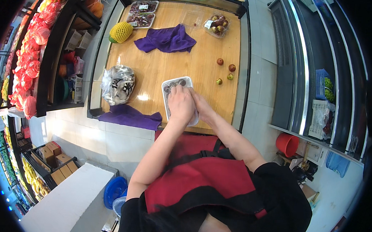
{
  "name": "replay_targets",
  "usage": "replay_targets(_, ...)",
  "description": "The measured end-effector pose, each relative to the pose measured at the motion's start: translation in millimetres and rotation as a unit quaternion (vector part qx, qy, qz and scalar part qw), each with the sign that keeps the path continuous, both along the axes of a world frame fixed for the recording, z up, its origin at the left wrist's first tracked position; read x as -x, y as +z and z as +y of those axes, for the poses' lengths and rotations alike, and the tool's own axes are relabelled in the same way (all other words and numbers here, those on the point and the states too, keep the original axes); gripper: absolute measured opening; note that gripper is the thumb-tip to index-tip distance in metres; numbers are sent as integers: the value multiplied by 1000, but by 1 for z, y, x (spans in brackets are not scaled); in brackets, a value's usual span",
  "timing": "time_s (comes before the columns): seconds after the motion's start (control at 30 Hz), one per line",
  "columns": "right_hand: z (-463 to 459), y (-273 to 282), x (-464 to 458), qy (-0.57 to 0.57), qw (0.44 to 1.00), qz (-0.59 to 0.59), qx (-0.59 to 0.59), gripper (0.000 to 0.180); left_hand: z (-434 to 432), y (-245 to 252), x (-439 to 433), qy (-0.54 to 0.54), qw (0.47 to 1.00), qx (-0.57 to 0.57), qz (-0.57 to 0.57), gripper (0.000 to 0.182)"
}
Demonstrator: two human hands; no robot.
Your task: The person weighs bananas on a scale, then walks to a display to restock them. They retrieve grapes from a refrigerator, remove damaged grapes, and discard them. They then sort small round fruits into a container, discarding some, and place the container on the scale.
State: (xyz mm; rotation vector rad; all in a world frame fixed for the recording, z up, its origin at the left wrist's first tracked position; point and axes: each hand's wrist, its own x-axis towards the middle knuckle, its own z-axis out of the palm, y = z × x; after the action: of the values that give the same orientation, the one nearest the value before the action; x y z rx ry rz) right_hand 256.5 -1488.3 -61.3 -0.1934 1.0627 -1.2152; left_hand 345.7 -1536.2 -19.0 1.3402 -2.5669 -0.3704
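A white tray [165,93] of dark round fruit [182,82] lies near the front edge of the wooden tabletop, directly before me. My left hand [181,103] is laid over the tray with its fingers close together, covering most of the fruit. Against the tray's right side is my right hand [203,106], touching the left one. Its fingertips are partly hidden, and what lies under both palms does not show. To the left of the tray stands a knotted clear plastic bag [118,84] with black-and-white contents.
Purple cloths lie at mid-table [167,39] and over the front left edge [131,116]. Loose round fruits [231,67] and a bagged fruit pack [217,25] are on the right. Farther back sit a netted fruit [121,32] and two packed trays [140,20]. A raised black rim [248,66] borders the table.
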Motion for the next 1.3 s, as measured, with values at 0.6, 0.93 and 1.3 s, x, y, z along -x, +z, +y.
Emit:
replay_targets(0.6, -27, -95, 15, -126, 920, 346, -133, 34, 6, 6, -50, -129, 988, -80, -20, 9)
replay_targets(0.93, -40, -85, 45, -250, 960, 82, -96, 31, 0, -28, -179, 115, 963, -242, 27, 15)
replay_targets(1.3, -29, -26, 10, -108, 965, 236, -43, 30, 7, -38, -158, 285, 870, -230, 329, 24)
